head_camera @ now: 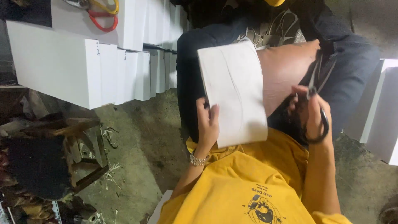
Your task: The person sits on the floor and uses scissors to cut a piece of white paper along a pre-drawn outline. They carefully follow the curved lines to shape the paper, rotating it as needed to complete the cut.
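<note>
1. Centrally, one white sheet is held up over the person's lap; its long axis runs from near the yellow shirt away toward the knees, and a faint curved line runs along its length.
2. One left hand is clamped on the sheet's near left edge, fingers curled onto its face. A metal bracelet sits on that wrist.
3. One right hand is closed through the black loops of one pair of scissors. The blades point away from the body, just right of the sheet; whether they touch it cannot be told.
4. Between the two hands, behind the sheet, lies one brown rounded piece on the lap.
5. Well left of the left hand stands a row of white boxes, too closely packed to count surely. On top of them lies a second pair of scissors with red and yellow handles.
6. Right of the right hand stand more white boxes, on the concrete floor.
</note>
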